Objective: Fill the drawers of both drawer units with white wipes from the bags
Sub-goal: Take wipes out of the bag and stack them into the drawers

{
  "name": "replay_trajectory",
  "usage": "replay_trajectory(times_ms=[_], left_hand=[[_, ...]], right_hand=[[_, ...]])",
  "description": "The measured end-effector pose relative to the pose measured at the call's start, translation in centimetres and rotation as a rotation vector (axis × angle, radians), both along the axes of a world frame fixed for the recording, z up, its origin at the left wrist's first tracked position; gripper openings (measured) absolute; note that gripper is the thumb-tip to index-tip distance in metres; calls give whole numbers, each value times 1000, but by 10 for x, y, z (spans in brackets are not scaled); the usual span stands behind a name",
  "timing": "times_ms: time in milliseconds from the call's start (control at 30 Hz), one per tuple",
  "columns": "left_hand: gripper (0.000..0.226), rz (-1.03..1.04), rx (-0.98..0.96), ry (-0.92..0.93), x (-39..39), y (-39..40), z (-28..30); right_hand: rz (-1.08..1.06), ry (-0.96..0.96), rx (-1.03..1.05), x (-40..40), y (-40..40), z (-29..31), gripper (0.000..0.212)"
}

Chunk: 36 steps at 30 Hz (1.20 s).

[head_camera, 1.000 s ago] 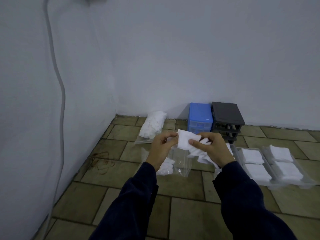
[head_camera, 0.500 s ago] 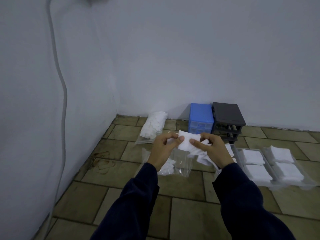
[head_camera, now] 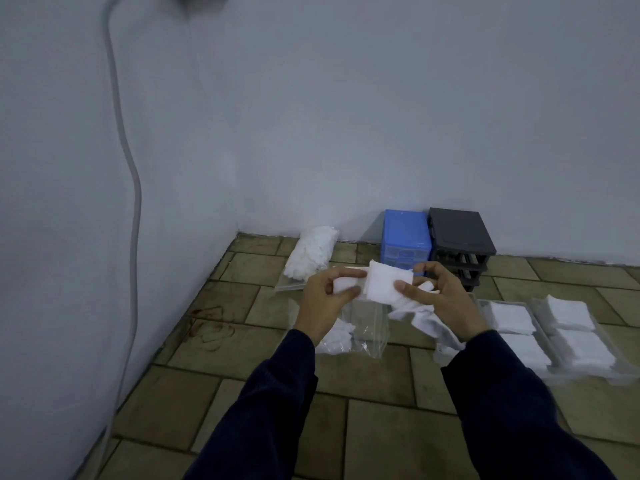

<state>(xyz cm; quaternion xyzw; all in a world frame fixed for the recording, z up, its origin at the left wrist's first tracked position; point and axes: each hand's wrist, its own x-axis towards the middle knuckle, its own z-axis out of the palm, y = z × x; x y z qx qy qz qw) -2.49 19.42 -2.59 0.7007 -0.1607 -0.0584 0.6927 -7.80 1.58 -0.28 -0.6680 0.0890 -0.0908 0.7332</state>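
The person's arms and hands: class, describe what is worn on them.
Both arms wear long, dark navy fabric sleeves, left sleeve and right sleeve, ending at the wrists. The left hand and right hand are bare: no gloves, rings or watch visible.

Dim, bluish, evenly lit scene, softly rendered throughout.
Only faint shadows are cast on the olive tiled floor (head_camera: 381,438); the grey wall pipe (head_camera: 133,188) is bowed by wide-angle distortion, and detail in the white folded wipes (head_camera: 384,285) is washed out.
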Motion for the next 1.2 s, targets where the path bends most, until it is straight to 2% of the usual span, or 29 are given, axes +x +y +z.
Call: replay_trajectory(times_ms=[67, 167, 233, 367, 500, 633, 833, 1033, 1200], left_hand=[[28, 1, -11, -8, -2, -2, 0], [38, 12, 13, -42, -1, -4, 0], [44, -16, -13, -35, -2, -6, 1], [60, -95, -121, 38, -9, -4, 10], [40, -121, -126, 95, -10, 0, 13], [37, -97, -138, 175, -9, 0, 15], [27, -135, -125, 211, -12, -3, 17], [27, -102, -187, 93, -11, -1, 11], [17, -41, -191, 68, -9, -3, 9]], right_hand=[[19, -20, -56, 0, 1, 2, 29], [55, -48, -227, 3, 8, 4, 18], [18, -79, -270, 6, 12, 2, 14], [-18, -123, -349, 10, 17, -1, 24], [43, -110, -393, 13, 15, -2, 21], [84, -116, -429, 12, 14, -2, 9], [45, -98, -523, 15, 15, -5, 16], [-9, -165, -506, 13, 19, -5, 18], [-45, -176, -546, 14, 20, -7, 10]])
